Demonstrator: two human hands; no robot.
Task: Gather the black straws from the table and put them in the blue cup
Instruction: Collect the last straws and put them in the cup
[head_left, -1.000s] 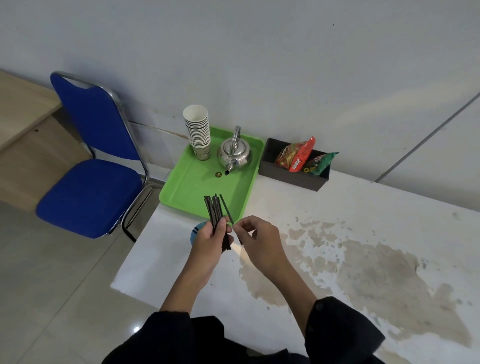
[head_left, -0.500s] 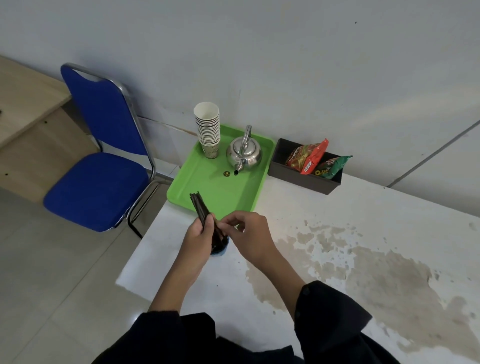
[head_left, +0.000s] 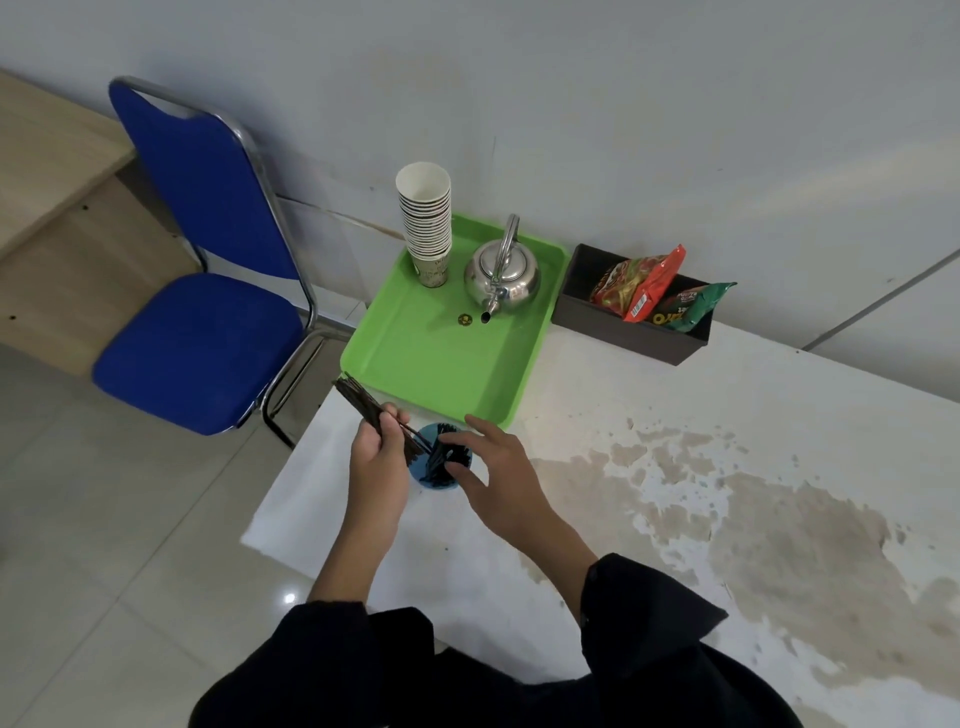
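Observation:
The blue cup (head_left: 439, 480) stands on the white table near its left edge, just in front of the green tray. My left hand (head_left: 378, 460) grips a bundle of black straws (head_left: 361, 401), tilted up to the left, with its lower ends over the cup's rim. Several other black straws (head_left: 445, 457) lean inside the cup. My right hand (head_left: 493, 475) hovers at the cup's right side, fingers spread, fingertips touching the straws in the cup.
A green tray (head_left: 441, 364) behind the cup carries a stack of paper cups (head_left: 427, 228) and a steel kettle (head_left: 501, 275). A dark box (head_left: 623, 332) with snack packets sits at the wall. A blue chair (head_left: 202, 291) stands left of the table.
My left hand has tipped the straw bundle down to the cup. My right hand has let go of its straw and opened beside the cup. Straws now stand in the cup.

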